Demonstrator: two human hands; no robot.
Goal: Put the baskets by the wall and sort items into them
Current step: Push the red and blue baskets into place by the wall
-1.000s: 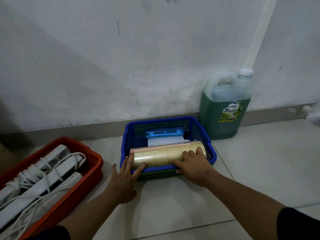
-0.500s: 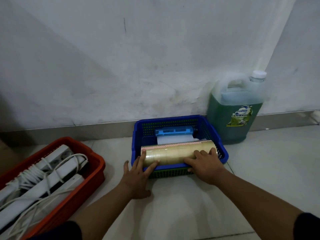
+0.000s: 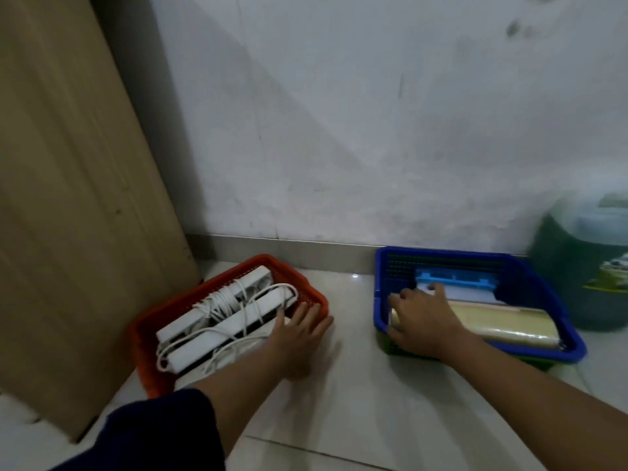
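Note:
An orange basket (image 3: pixel 149 331) with white power strips (image 3: pixel 221 314) and wound cords sits on the floor at the left. My left hand (image 3: pixel 299 331) lies against its right corner, fingers straight. A blue basket (image 3: pixel 530 277) stands against the wall at the right; it holds a stack of clear tape rolls (image 3: pixel 506 324), a light blue item (image 3: pixel 455 282) and something white. My right hand (image 3: pixel 421 317) rests on the left end of the tape rolls, fingers spread over them and the basket's inside.
A tall brown cardboard sheet (image 3: pixel 68 198) leans against the wall at the left, touching the orange basket. A jug of green dishwashing liquid (image 3: pixel 584 263) stands right of the blue basket. Bare tiled floor (image 3: pixel 353 396) lies between and in front of the baskets.
The view has swung left. My left hand left the tape rolls and moved to the orange basket's corner. My right hand slid to the left end of the tape rolls.

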